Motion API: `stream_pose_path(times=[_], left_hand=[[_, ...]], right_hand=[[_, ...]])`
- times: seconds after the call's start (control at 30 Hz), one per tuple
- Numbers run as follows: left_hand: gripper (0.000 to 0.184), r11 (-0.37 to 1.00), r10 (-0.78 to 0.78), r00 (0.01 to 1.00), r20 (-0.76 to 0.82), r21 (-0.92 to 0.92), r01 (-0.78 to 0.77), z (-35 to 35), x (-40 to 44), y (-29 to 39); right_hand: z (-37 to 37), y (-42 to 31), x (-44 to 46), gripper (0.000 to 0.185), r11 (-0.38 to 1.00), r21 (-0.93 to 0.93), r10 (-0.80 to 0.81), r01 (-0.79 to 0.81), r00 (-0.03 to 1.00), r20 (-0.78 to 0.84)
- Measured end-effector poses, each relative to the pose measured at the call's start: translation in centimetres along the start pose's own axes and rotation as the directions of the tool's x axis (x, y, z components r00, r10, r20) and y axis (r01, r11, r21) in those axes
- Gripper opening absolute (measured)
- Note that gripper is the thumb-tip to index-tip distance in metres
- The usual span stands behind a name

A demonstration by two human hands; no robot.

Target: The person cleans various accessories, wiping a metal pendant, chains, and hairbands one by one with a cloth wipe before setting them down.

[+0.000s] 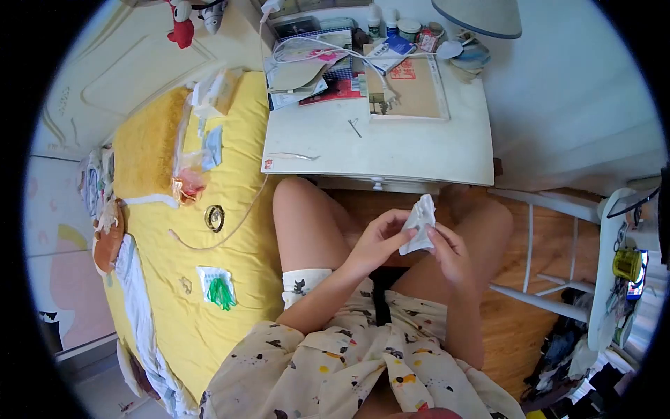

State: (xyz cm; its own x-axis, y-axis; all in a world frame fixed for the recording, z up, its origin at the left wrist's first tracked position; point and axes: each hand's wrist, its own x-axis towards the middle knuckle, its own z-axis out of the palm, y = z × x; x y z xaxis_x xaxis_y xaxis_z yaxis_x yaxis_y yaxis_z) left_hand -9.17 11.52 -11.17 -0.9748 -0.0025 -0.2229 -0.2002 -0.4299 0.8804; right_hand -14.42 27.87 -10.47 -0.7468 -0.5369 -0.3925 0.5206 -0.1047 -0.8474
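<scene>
A small crumpled white piece, of paper or thin plastic, is held above my lap between both hands. My left hand pinches its left side with thumb and fingers. On the lower right side, my right hand grips it, thumb in front. Whether anything lies inside the folds, I cannot tell. To the left, on the yellow bed, a bundle of green strands rests on a white packet. A dark round bracelet and a small pale loop lie near it.
The white desk ahead carries thin silver tweezers, a dark pin, papers, a brown folder and a lamp. A cable crosses the bed near a tissue pack. A white stool stands right.
</scene>
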Motion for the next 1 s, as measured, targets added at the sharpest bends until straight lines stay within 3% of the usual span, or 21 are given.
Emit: stream_pose_path(times=[0.1, 0.2, 0.3, 0.33, 0.47, 0.53, 0.63, 0.73, 0.8, 0.93, 1.0], left_hand=[[0.023, 0.995, -0.079, 0.992, -0.103, -0.070, 0.071, -1.0, 0.3, -0.2], [0.027, 0.993, -0.083, 0.992, -0.092, -0.091, 0.075, -1.8, 0.6, -0.4], [0.028, 0.997, 0.026, 0.997, -0.070, 0.073, -0.021, -2.3, 1.3, 0.9], [0.028, 0.998, -0.014, 0.992, -0.125, 0.051, 0.021, -2.5, 1.7, 1.9], [0.029, 0.887, 0.282, 0.911, -0.301, 0.444, -0.127, -4.3, 6.2, 5.4], [0.033, 0.631, 0.522, 0.817, -0.245, 0.756, -0.176, -5.7, 9.6, 7.0], [0.029, 0.360, 0.637, 0.771, 0.001, 0.884, -0.299, -6.5, 15.0, 8.7], [0.027, 0.325, 0.497, 0.866, 0.054, 0.914, -0.244, -5.4, 17.9, 9.7], [0.027, 0.072, 0.528, 0.837, 0.142, 0.975, -0.211, -5.8, 20.0, 9.3], [0.030, -0.282, 0.481, 0.865, 0.141, 0.959, 0.000, -6.0, 21.7, 9.7], [0.028, -0.307, 0.563, 0.826, 0.030, 0.935, 0.176, -6.2, 22.4, 9.4]], right_hand=[[0.6, 0.2, 0.2, 0.025, 0.985, 0.157, 0.094, -0.077, 0.990, -0.101], [0.8, 0.3, 0.3, 0.025, 0.968, 0.241, 0.095, -0.067, 0.990, -0.104], [0.4, 0.9, 0.9, 0.025, 0.961, 0.273, 0.078, -0.041, 0.989, -0.126], [0.2, 0.9, 1.1, 0.025, 0.966, 0.254, 0.093, -0.050, 0.983, -0.159], [-1.6, 0.8, 1.8, 0.026, 0.964, 0.259, 0.114, -0.052, 0.967, -0.228], [-2.7, 0.9, 2.1, 0.026, 0.955, 0.296, 0.104, -0.033, 0.968, -0.228], [-3.5, 0.7, 2.0, 0.025, 0.949, 0.314, 0.091, -0.003, 0.960, -0.265], [-4.2, 0.5, 1.3, 0.025, 0.955, 0.297, 0.088, 0.000, 0.955, -0.282], [-5.0, 0.7, 1.0, 0.024, 0.961, 0.278, 0.096, -0.012, 0.951, -0.293], [-6.2, 1.1, 0.8, 0.022, 0.958, 0.287, 0.121, -0.023, 0.936, -0.330], [-6.2, 0.9, 0.7, 0.020, 0.949, 0.315, 0.111, 0.002, 0.933, -0.342]])
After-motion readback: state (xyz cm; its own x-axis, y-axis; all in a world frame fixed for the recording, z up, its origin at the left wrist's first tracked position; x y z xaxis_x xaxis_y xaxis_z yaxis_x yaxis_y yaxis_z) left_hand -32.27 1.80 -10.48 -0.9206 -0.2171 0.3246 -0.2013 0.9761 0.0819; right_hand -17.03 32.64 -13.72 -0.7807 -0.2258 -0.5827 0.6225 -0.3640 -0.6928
